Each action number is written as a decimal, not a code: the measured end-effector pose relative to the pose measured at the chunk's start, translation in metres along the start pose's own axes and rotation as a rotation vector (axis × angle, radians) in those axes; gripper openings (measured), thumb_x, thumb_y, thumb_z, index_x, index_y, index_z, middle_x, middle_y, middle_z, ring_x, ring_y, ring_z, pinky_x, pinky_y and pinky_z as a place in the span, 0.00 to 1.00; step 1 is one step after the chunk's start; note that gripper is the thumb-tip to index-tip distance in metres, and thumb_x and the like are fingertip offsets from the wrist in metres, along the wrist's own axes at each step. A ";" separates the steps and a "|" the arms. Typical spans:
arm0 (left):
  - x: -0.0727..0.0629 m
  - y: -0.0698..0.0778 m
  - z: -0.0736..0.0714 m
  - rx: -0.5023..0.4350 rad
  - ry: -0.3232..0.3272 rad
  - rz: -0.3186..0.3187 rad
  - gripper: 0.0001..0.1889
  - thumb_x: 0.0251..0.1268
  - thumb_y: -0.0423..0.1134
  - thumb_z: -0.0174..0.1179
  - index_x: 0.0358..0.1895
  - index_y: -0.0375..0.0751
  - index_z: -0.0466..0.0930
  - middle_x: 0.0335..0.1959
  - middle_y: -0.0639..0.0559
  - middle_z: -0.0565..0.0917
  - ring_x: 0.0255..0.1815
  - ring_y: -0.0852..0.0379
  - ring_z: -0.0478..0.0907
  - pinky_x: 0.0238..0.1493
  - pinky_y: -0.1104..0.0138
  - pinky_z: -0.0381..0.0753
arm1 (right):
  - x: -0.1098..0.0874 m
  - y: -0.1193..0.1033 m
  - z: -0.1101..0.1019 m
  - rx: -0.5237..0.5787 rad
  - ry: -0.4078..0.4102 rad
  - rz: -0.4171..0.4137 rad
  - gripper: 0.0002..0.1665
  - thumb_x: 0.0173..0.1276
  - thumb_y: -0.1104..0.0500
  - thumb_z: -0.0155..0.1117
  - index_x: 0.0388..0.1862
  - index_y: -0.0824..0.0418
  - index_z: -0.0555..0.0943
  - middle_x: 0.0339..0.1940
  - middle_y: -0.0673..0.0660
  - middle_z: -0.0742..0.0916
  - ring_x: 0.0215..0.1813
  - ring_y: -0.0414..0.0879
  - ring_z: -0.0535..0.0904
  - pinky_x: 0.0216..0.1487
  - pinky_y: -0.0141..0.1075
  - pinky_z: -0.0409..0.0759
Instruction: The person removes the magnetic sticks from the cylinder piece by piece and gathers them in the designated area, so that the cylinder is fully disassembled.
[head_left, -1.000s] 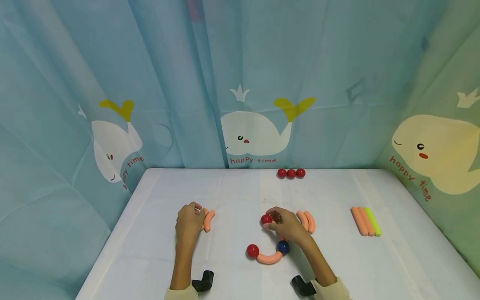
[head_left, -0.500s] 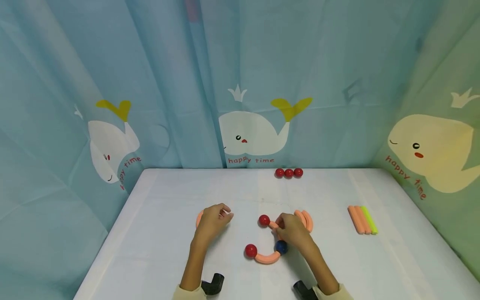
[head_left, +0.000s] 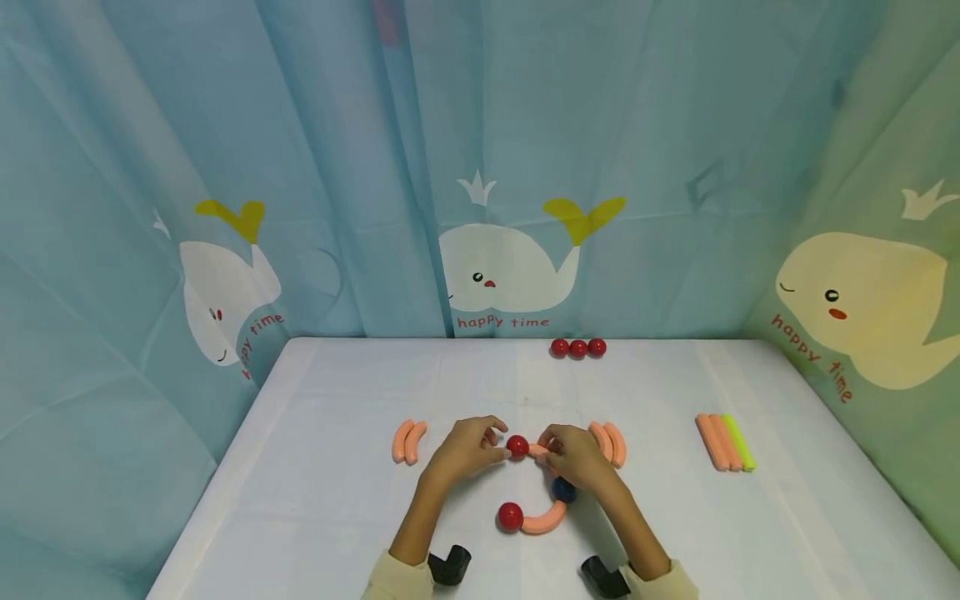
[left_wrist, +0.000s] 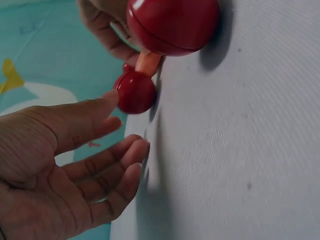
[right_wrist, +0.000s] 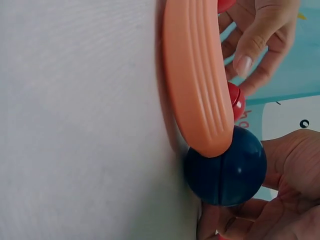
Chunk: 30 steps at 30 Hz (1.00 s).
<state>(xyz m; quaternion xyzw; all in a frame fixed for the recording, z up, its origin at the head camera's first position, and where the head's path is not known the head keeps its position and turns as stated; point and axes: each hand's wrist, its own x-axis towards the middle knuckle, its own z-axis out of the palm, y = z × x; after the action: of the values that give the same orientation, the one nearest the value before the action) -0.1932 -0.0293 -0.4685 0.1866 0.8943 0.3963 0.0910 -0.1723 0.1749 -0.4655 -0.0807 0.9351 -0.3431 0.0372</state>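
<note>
On the table lies a chain of magnetic balls and curved orange rods, open to the left. An upper red ball joins an upper curved rod, which runs to a blue ball. From there a lower curved rod leads to another red ball. My right hand pinches the upper rod, partly covering it. My left hand is at the upper red ball's left side, its thumb tip right at the ball in the left wrist view and the other fingers spread below, relaxed.
Two curved orange rods lie to the left, two more right beside my right hand. Straight orange rods and a green rod lie far right. Several red balls line the back edge, before a blue whale-print curtain.
My left hand has moved right from the left pair of rods to the upper red ball. My right hand has gone from that ball to the upper rod. The chain has shifted slightly.
</note>
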 end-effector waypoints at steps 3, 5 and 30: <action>0.006 0.001 0.004 0.019 -0.023 0.019 0.17 0.58 0.38 0.70 0.51 0.39 0.82 0.39 0.48 0.84 0.34 0.62 0.76 0.36 0.70 0.76 | 0.001 0.001 0.000 0.020 -0.005 -0.002 0.06 0.59 0.68 0.69 0.35 0.63 0.82 0.25 0.52 0.82 0.27 0.40 0.73 0.27 0.31 0.73; 0.010 0.001 0.006 0.028 -0.030 0.020 0.17 0.58 0.39 0.70 0.50 0.41 0.82 0.40 0.48 0.85 0.34 0.63 0.76 0.36 0.71 0.76 | 0.001 0.001 0.000 0.038 -0.012 0.002 0.06 0.60 0.68 0.69 0.35 0.63 0.82 0.25 0.52 0.82 0.27 0.40 0.74 0.27 0.31 0.73; 0.021 -0.003 0.010 0.041 -0.040 0.101 0.13 0.55 0.40 0.72 0.43 0.44 0.86 0.31 0.54 0.83 0.29 0.66 0.72 0.32 0.75 0.73 | 0.003 0.003 0.003 0.031 -0.046 0.003 0.05 0.62 0.67 0.68 0.34 0.63 0.79 0.25 0.52 0.77 0.30 0.42 0.71 0.28 0.31 0.69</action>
<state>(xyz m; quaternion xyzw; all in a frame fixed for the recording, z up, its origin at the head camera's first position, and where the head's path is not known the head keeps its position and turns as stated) -0.2096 -0.0159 -0.4781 0.2414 0.8896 0.3783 0.0847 -0.1749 0.1744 -0.4700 -0.0865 0.9287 -0.3554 0.0605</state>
